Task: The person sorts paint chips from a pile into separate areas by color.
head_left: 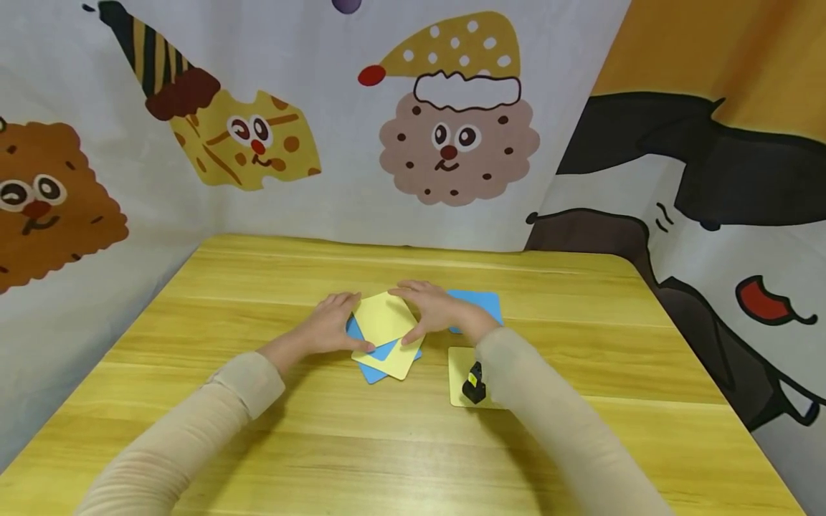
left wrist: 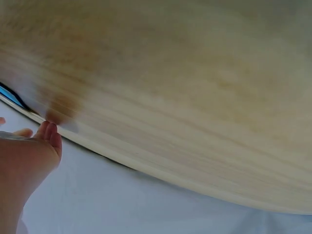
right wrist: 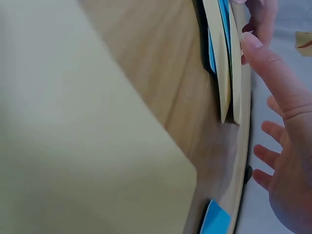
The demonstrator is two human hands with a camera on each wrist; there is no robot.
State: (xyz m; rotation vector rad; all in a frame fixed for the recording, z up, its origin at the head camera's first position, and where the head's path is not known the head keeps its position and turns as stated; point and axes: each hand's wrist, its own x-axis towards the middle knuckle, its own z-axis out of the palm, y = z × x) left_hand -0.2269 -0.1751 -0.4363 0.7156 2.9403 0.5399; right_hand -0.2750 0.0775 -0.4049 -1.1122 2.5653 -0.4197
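Observation:
A loose pile of square yellow and blue cards lies mid-table, turned at different angles. Its top yellow card (head_left: pixel 385 319) sits between both hands, over a blue card (head_left: pixel 385 350) and a lower yellow card (head_left: pixel 406 362). My left hand (head_left: pixel 328 324) holds the top card's left side, thumb near the bottom corner. At its right side my right hand (head_left: pixel 434 312) holds the edge between thumb and fingers. Seen from the right wrist, the thumb (right wrist: pixel 273 73) meets the card's edge, with the other fingers spread apart. The left wrist view shows my left hand (left wrist: pixel 29 165) with curled fingertips.
A blue card (head_left: pixel 480 304) lies behind the right wrist. Partly under the right forearm is a separate yellow card (head_left: pixel 459 387), with a small black device (head_left: pixel 474 387) in front of it by the sleeve. A cartoon-printed cloth (head_left: pixel 348 186) hangs behind the wooden table (head_left: pixel 335 444).

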